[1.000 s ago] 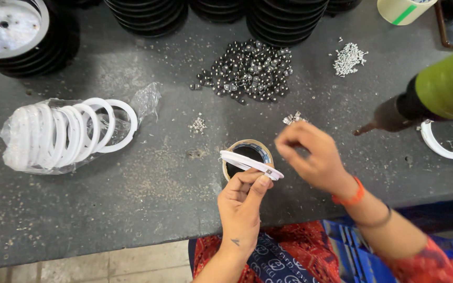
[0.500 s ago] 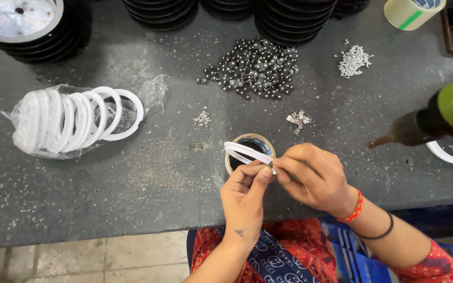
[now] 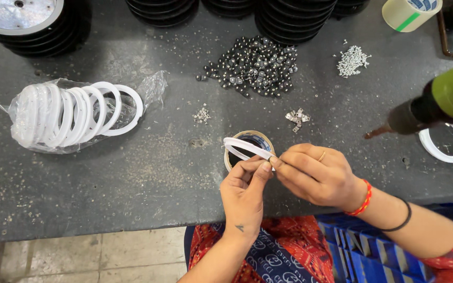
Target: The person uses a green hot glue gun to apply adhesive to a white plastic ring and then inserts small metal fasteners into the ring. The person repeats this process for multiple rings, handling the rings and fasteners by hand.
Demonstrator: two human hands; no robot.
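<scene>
Your fingertips (image 3: 266, 165) are meeting at the near end of a white plastic ring (image 3: 247, 148), thumb and forefinger of both hands closed in a pinch on its rim. Your left hand (image 3: 245, 195) is coming up from below, gripping the ring from the near side; your right hand (image 3: 318, 175) is closing on the same spot from the right, fingers curled, a small part possibly between them but too hidden to tell. The ring is tilting edge-on, running up and left from the pinch, over a roll of tape (image 3: 249, 149) that is lying flat on the dark worktable (image 3: 148, 173) just beyond your fingertips.

Further beyond your fingers: a small cluster of metal clips (image 3: 296, 119), and past it a heap of dark round beads (image 3: 252, 65). Left of that line, a tiny pile of small screws (image 3: 202, 115). Far right of the beads, a pale heap of fasteners (image 3: 352, 60).

Well to the left of your left hand, a clear bag of white rings (image 3: 74, 114) is lying open-mouthed. Right of your right hand, a green-bodied power driver (image 3: 436, 105) is hanging, tip pointing down-left, above another white ring (image 3: 443, 144).
</scene>
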